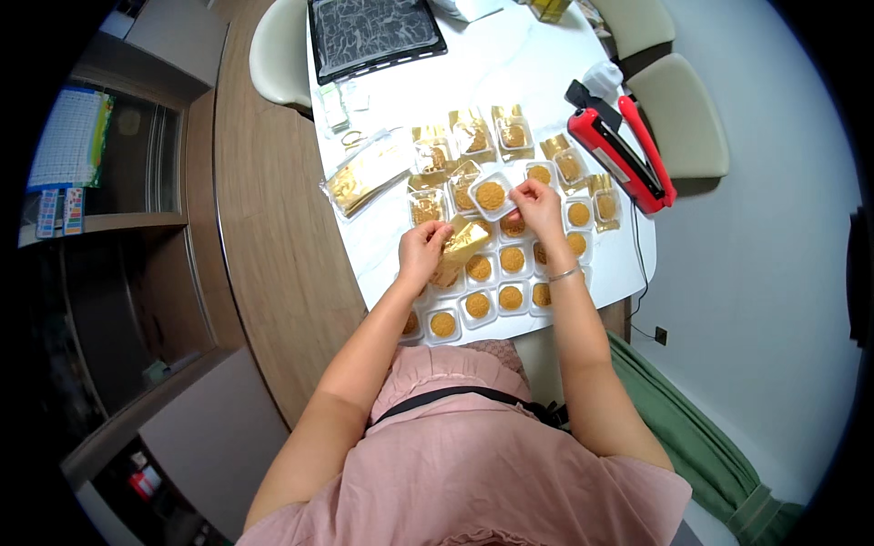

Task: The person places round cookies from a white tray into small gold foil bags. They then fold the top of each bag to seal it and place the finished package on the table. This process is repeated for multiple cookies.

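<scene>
My left hand [420, 254] grips a gold foil bag [466, 244] by its edge. In my right hand [539, 208] is a clear plastic tray [483, 205] with a round mooncake [490, 196] sitting in it. The tray is held up close to the far end of the bag, apart from it. Below both hands, more mooncakes in clear trays [511, 259] stand in rows on the table. Beyond them lie several gold-backed bags with mooncakes inside [512, 132]. My forearms hide some of the trays.
A red impulse heat sealer [618, 157] rests at the right with its cord over the table edge. A stack of gold bags in a plastic sleeve [365, 174] and scissors [352, 139] lie at left. A black baking tray [375, 34] is at the far end of the white table [491, 65].
</scene>
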Demonstrator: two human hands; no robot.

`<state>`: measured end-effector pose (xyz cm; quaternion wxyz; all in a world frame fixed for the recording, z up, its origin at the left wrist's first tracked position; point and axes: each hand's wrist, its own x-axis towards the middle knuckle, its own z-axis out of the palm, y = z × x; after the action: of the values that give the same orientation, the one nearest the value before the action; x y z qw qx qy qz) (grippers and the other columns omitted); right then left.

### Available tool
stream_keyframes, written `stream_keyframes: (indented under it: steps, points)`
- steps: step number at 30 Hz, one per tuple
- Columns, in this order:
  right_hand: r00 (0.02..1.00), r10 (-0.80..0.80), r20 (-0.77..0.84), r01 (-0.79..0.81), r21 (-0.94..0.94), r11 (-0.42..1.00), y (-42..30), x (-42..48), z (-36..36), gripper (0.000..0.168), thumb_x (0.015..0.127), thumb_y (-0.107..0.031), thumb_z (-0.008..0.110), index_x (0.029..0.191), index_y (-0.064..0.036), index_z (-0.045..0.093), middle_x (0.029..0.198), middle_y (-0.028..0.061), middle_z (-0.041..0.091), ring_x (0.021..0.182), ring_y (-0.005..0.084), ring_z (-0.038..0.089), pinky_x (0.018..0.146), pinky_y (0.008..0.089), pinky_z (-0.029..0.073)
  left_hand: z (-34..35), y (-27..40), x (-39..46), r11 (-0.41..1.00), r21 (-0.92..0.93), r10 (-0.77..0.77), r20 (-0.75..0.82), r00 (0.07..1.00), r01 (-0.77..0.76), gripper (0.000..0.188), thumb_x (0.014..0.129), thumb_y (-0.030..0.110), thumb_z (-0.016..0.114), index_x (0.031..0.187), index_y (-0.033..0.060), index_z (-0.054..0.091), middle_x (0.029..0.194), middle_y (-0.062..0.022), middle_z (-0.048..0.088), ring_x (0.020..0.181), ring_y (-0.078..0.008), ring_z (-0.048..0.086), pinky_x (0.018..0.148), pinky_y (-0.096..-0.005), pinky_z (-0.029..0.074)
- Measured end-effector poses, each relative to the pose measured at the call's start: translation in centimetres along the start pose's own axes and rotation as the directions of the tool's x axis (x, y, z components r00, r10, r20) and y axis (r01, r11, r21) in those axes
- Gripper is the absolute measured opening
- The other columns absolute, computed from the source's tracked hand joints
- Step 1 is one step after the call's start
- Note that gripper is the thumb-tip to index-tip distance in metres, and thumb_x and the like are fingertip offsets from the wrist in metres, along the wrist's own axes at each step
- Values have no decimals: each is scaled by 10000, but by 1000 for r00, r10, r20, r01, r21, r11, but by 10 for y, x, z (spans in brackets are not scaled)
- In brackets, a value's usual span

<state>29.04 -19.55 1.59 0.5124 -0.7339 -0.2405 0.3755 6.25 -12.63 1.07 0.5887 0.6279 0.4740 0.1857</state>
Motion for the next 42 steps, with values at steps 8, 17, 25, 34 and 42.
stream_keyframes:
  steps: [8,17,25,34,42]
  points:
    - [994,-53,-94,56,31,998,2,-38,17,106,865,-66,617,798,9,584,672,55,624,529,110,615,457,223,511,-4,11,-18,912,361,179,75,981,-194,235,904,282,534,880,91,668,779,-125,646,715,-333,609,609,-406,460]
    - [993,-75,-90,77,22,997,2,-63,25,106,851,-28,611,774,36,576,641,51,602,549,111,618,448,237,511,-11,14,-29,870,411,288,21,957,-271,230,915,256,531,878,60,647,760,-136,632,673,-337,591,585,-399,445]
    - [997,-75,-20,74,-50,996,4,-84,26,91,851,-31,614,775,17,596,646,36,606,516,95,605,447,207,478,-21,12,-41,756,598,350,-28,936,-264,233,918,272,514,852,76,620,805,-115,634,677,-343,602,582,-433,465]
    - [994,-66,84,79,-164,983,-9,-96,20,99,825,-47,638,765,24,602,621,58,616,524,118,634,448,224,483,-26,4,-45,630,660,448,122,886,-409,205,896,260,551,822,87,632,767,-93,626,645,-317,609,557,-408,474]
    - [979,-161,124,184,-200,962,-14,-84,19,127,821,-84,647,759,23,617,590,66,615,501,122,621,450,243,468,-21,17,-54,651,594,504,127,854,-473,269,831,352,625,917,99,655,752,-83,630,648,-283,625,550,-383,481]
